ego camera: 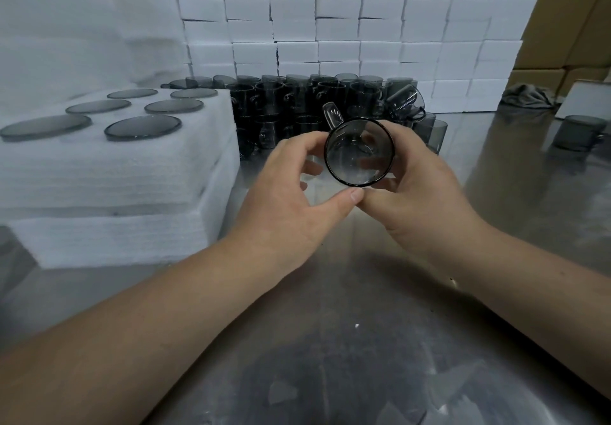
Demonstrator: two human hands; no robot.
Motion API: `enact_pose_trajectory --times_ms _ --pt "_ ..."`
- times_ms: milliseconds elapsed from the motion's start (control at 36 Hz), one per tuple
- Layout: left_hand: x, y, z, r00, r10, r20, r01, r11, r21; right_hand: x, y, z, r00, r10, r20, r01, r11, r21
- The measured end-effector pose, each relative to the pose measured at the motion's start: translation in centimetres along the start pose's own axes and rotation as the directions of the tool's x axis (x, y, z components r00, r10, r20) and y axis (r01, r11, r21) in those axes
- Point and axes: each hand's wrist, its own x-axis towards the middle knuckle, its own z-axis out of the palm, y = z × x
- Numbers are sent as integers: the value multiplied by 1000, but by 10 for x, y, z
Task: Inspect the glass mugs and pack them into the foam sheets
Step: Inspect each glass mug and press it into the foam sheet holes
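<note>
Both hands hold one smoky glass mug (pixel 359 157) above the steel table, its round end turned toward the camera and its handle sticking up at the far side. My left hand (pixel 291 186) grips it from the left, thumb under the rim. My right hand (pixel 416 183) wraps it from the right. To the left stands a stack of white foam sheets (pixel 139 173); several dark mug bases (pixel 142 127) show in the top sheet's holes. A crowd of loose grey mugs (pixel 314 100) sits behind the held one.
A wall of white foam blocks (pixel 330 28) rises at the back. One mug (pixel 578 132) stands alone at the right, near a grey cloth (pixel 525 94) and brown cartons (pixel 568 28). The steel tabletop (pixel 347 342) spreads in front.
</note>
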Motion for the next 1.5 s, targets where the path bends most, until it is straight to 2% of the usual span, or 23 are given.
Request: enact_pose_trajectory --times_ms 83,250,417,500,584,778,861,945,1056,1250,1389,1501 --pt "0 0 0 1000 5 1 -5 1000 -5 0 0 0 1000 -16 12 16 1000 4" --pt "1 -2 1 1000 0 -13 -1 998 -57 0 3 1 997 -48 61 38 989 144" --pt "2 -3 4 999 -23 -29 16 977 -215 2 8 1 996 -18 89 -3 973 231" --pt "3 -5 4 998 -45 -35 33 956 -292 1 8 -1 996 21 81 -40 970 239" --pt "4 -4 3 998 -55 -32 40 933 -359 -1 7 -1 996 58 65 -68 982 174" --pt "5 -4 0 993 -115 -28 97 931 -351 0 3 -3 999 54 -3 -53 987 149" --pt "4 -3 -1 993 -119 23 120 933 -340 0 1 -4 999 40 1 -39 982 182" --pt "5 -5 -2 988 -127 83 148 926 -346 1 2 -3 996 85 19 -87 974 209" --pt "5 -1 -2 988 -84 130 125 930 -346 1 1 -4 993 113 31 -117 961 250" --pt "7 -4 -2 984 -169 61 180 918 -353 -2 -3 -1 990 111 90 -126 974 189" --pt "8 -5 -1 978 -209 29 207 924 -322 -1 -5 -2 989 131 69 -142 971 191" --pt "9 -9 0 958 -285 32 277 887 -370 2 -2 -1 987 159 32 -162 970 183"
